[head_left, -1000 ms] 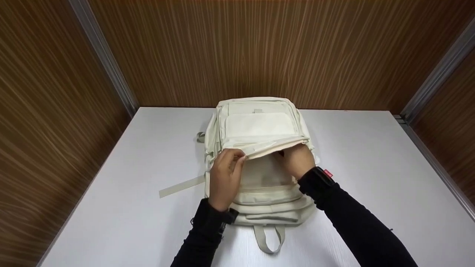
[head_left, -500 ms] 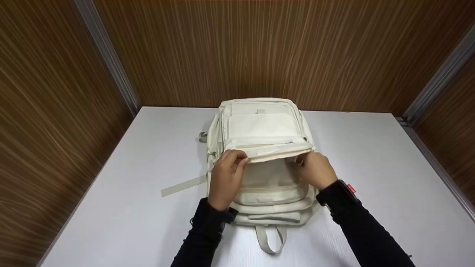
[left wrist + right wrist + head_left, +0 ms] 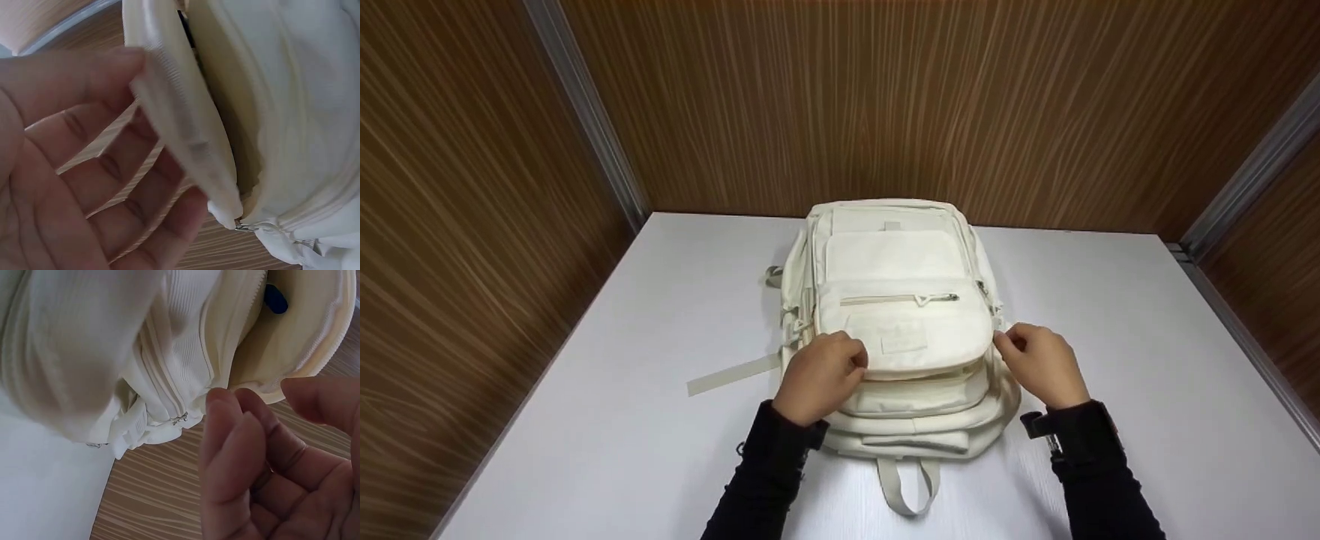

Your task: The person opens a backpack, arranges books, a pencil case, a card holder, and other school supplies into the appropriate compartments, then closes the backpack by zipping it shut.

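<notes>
An off-white backpack (image 3: 896, 255) lies front up on the table, its grab handle toward me. Its front pocket flap (image 3: 937, 337) is unzipped and covers most of the pocket opening. My left hand (image 3: 821, 375) pinches the flap's left edge; in the left wrist view the thumb is on one face and the fingers are behind. My right hand (image 3: 1046, 364) is at the flap's right edge, fingers loosely bent. A gap shows between its thumb and fingertips in the right wrist view. Inside the pocket there, a small dark blue thing (image 3: 275, 299) shows; its kind is unclear.
The white table (image 3: 607, 450) is bounded by wood-grain panels (image 3: 885, 105) at the back and sides. A loose strap (image 3: 731, 375) lies out to the left of the backpack, and the handle loop (image 3: 911, 502) points toward the front edge.
My right hand has come out of the front pocket and moved right, to the flap's side. The flap has come down toward me over the opening, with my left hand still holding its edge.
</notes>
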Demonstrator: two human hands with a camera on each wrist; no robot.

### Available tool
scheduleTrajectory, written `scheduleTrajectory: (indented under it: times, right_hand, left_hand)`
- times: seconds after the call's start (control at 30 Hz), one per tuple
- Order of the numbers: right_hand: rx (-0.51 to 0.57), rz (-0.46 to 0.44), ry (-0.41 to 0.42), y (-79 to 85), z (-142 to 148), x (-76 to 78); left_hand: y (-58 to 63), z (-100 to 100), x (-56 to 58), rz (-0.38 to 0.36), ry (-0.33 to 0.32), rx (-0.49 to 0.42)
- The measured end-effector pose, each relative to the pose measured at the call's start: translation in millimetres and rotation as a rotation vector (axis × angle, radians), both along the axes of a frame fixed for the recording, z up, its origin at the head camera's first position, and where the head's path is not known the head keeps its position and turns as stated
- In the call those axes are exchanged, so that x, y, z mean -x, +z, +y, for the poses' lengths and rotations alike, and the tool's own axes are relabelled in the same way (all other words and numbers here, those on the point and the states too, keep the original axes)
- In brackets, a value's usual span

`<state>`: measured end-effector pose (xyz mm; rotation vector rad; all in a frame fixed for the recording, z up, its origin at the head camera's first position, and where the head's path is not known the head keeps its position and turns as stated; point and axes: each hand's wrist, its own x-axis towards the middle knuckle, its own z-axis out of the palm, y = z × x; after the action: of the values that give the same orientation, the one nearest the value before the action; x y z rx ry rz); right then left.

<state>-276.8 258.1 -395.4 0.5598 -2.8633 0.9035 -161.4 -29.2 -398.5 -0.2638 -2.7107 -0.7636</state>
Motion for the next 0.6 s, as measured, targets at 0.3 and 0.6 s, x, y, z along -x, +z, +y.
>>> scheduleTrajectory:
  times: [0.3,0.6]
  right_hand:
    - [-0.066,-0.073,-0.012,-10.9,7,0.5]
    - [-0.207,-0.169,0.006,-20.0,30,2.5]
  left_hand:
    - [-7.0,-15,5.4,-0.133,0.018,-0.155]
    - [-22.6,-51,9.8,-0.113,0.389,-0.107]
